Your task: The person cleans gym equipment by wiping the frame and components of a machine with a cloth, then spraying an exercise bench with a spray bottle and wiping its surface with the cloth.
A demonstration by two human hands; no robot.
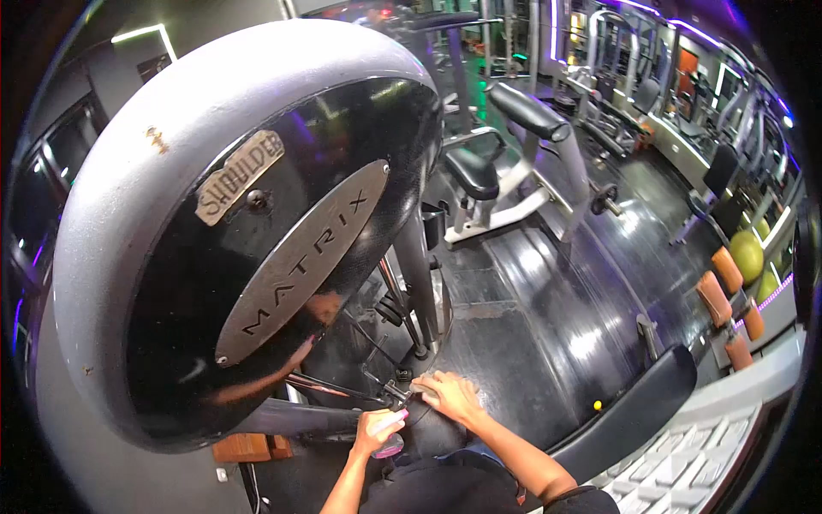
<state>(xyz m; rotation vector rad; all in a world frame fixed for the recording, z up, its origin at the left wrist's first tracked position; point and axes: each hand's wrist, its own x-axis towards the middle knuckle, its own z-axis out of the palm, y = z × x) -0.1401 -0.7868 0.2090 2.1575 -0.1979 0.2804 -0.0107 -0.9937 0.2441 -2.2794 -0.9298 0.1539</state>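
My left hand [372,433] is closed around a spray bottle with a pink top and a clear pinkish base [390,447]. Just right of it, my right hand [452,398] is bent over a greyish cloth [421,386], mostly hidden under the fingers. The cloth is against or very close to a small metal fitting [396,393] low on the exercise machine; exact contact is hard to make out. Above both hands looms the machine's big oval grey-and-black cover [171,283], with a "MATRIX" plate [304,261] and a worn "SHOULDER" label [240,177].
A black padded bench [634,420] lies to my right, near a small yellow ball [598,405]. Another machine with black pads [531,111] stands ahead. Orange rollers [715,295] and green exercise balls [746,257] are at far right. Dark flooring [548,317] stretches between.
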